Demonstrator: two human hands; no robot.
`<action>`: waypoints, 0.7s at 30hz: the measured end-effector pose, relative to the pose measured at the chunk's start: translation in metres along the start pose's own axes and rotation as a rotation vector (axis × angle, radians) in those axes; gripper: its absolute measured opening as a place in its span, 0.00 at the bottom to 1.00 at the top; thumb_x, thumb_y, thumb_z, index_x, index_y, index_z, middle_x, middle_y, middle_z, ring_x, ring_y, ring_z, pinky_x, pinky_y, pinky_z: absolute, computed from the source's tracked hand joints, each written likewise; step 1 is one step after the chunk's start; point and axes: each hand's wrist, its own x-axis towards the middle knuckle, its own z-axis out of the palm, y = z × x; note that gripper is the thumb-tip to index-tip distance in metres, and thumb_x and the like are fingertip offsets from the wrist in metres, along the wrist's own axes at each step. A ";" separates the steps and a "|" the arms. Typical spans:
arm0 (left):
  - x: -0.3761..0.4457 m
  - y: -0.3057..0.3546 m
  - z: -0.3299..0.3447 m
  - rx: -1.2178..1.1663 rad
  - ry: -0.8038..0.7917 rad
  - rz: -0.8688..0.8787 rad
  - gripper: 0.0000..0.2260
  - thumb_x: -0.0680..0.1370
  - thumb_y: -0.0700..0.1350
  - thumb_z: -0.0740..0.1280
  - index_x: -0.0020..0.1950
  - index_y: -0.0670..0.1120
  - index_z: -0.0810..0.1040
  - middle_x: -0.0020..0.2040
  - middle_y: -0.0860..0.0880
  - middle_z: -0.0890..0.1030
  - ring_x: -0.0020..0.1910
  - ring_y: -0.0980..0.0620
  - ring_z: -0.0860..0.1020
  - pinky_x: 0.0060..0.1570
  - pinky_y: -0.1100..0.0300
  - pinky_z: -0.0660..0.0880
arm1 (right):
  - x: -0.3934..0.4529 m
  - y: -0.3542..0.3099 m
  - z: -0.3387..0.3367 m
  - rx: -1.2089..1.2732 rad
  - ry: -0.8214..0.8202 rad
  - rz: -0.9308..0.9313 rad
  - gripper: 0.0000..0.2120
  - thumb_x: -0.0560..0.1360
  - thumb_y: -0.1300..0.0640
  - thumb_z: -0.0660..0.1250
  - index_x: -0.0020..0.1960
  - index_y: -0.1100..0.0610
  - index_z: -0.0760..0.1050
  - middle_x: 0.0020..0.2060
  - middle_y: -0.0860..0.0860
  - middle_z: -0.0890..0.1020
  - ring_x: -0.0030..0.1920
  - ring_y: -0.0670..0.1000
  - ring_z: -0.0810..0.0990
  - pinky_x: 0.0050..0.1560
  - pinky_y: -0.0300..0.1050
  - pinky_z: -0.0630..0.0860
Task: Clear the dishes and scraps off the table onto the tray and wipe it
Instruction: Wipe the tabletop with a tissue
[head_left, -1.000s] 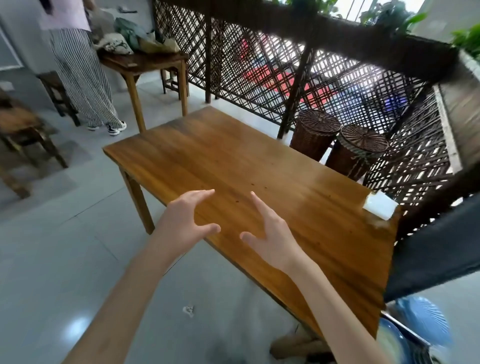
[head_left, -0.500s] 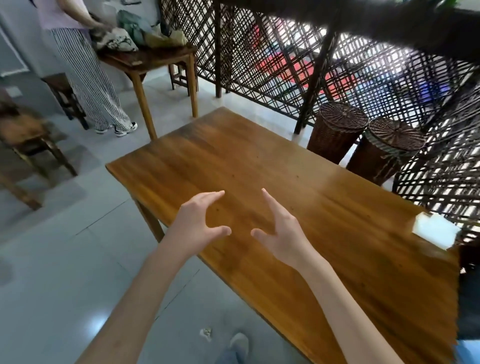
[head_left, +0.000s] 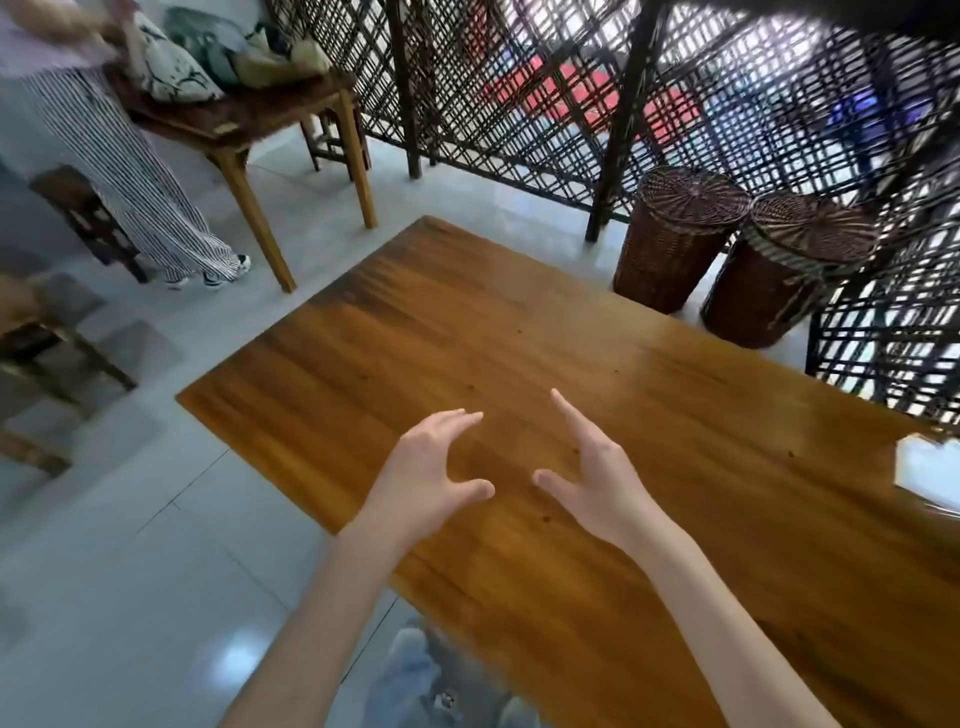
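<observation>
Wooden table (head_left: 519, 338) fills the middle, top bare wood with a few dark specks. Lattice screen (head_left: 519, 104) behind it, two wicker baskets (head_left: 675, 244) just beside the far edge. Small side table (head_left: 249, 119) far left, person in striped trousers (head_left: 130, 182) next to it. White cloth (head_left: 930, 467) on the table's right end, blurred. Left hand (head_left: 421, 478) and right hand (head_left: 597, 478) both over the near edge, fingers spread, holding nothing, thumbs pointing at each other, apart.
</observation>
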 end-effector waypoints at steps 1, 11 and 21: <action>0.007 -0.003 0.000 0.003 -0.017 0.009 0.35 0.67 0.54 0.76 0.71 0.57 0.66 0.71 0.56 0.67 0.69 0.56 0.66 0.62 0.62 0.64 | 0.006 0.000 0.001 -0.001 0.007 0.014 0.40 0.72 0.54 0.71 0.75 0.43 0.50 0.73 0.44 0.60 0.72 0.47 0.61 0.62 0.35 0.62; 0.078 -0.036 -0.012 0.011 -0.147 0.143 0.34 0.67 0.55 0.76 0.71 0.58 0.66 0.71 0.57 0.67 0.69 0.56 0.66 0.58 0.66 0.60 | 0.057 -0.017 0.022 0.001 0.122 0.161 0.40 0.72 0.54 0.71 0.75 0.44 0.51 0.74 0.44 0.60 0.72 0.47 0.60 0.65 0.40 0.62; 0.127 -0.028 0.012 0.021 -0.331 0.316 0.35 0.67 0.53 0.76 0.71 0.57 0.66 0.71 0.55 0.68 0.69 0.55 0.67 0.62 0.62 0.65 | 0.050 0.004 0.031 -0.021 0.328 0.394 0.39 0.73 0.53 0.70 0.75 0.44 0.51 0.73 0.43 0.60 0.72 0.46 0.60 0.62 0.37 0.59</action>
